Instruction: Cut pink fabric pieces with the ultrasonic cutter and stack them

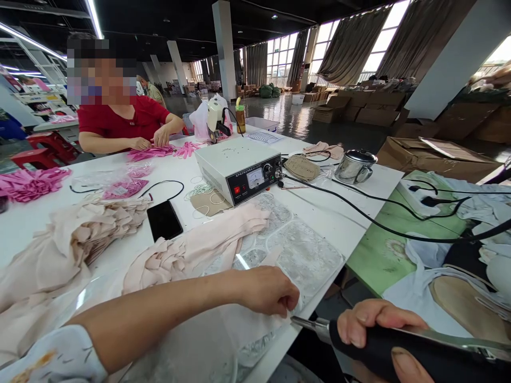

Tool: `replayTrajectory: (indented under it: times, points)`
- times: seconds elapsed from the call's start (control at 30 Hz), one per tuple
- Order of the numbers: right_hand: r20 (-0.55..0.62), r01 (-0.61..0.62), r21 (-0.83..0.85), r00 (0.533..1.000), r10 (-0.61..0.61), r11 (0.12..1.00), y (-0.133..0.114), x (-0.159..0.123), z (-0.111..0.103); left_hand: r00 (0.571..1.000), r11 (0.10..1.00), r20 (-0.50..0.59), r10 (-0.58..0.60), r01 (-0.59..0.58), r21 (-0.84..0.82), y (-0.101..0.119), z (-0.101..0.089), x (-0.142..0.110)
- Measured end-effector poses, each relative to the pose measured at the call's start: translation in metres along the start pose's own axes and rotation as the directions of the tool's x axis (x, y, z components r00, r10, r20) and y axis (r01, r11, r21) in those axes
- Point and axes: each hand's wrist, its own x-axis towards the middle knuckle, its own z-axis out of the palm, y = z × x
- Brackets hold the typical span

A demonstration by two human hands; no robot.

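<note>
Black and silver, the tool (423,348) sits in the right hand (379,319), with fingers wrapped round it and its thin tip (313,324) by the edge of the desk (342,232). The left hand (263,290) is curled almost closed and seems to pinch the end of the pale cloth (243,322). To do this well, it looks best to go slow, keep the cloth smooth on the clear sheet (309,255) so it does not bunch up, and mind the left fingers, as the tip is very near them. A loose cord (399,232) will not tug the tool. The cloth lies under and beside the left hand, and its end is just beside the tip. The right hand is off the desk, to the right of the cloth.
</note>
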Motion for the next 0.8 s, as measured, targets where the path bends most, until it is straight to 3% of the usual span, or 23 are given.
replayTrajectory:
  times: [0.17,0.8]
  points:
    - [-0.065,-0.009,-0.016,0.998,0.008,1.0,0.0013,0.0004,-0.0037,1.0,1.0,-0.013,0.007,-0.008,-0.007,-0.0009,0.0007,0.0002]
    - [0.021,0.032,0.025,0.999,-0.032,0.999,0.0036,0.0002,-0.0011,1.0,0.999,0.017,0.011,-0.01,-0.045,-0.0026,-0.0014,0.004]
